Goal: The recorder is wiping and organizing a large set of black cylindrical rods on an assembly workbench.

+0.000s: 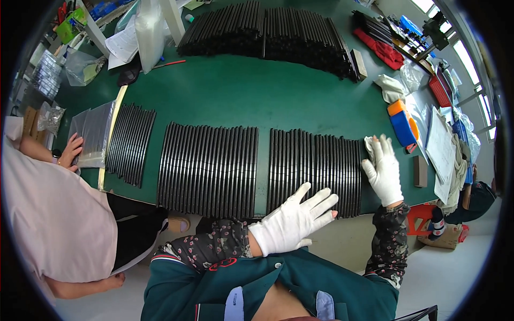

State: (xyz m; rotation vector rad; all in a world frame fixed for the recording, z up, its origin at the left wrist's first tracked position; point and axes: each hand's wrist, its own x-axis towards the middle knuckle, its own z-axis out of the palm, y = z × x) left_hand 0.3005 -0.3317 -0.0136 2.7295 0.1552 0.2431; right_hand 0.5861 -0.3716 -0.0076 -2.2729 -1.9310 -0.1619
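Note:
Black, glossy slim rods lie side by side in rows on the green table. My left hand (296, 221), in a white glove with a bare fingertip showing, rests with fingers spread over the near ends of the right row of rods (315, 160). At that row's right edge is my right hand (384, 174), also white-gloved, its fingers stretched away from me and its thumb apart. A small crumpled white piece, like cloth (368, 143), sits beside its index finger; whether the fingers press on it I cannot tell. The middle row of rods (209, 168) lies left of my left hand.
A smaller rod group (130, 144) lies at left, beside another person's hand (70, 152) on a clear plastic bag (92, 134). Large rod stacks (225, 29) stand at the back. An orange-and-blue tape dispenser (401, 123) and a brown block (421, 171) are at right.

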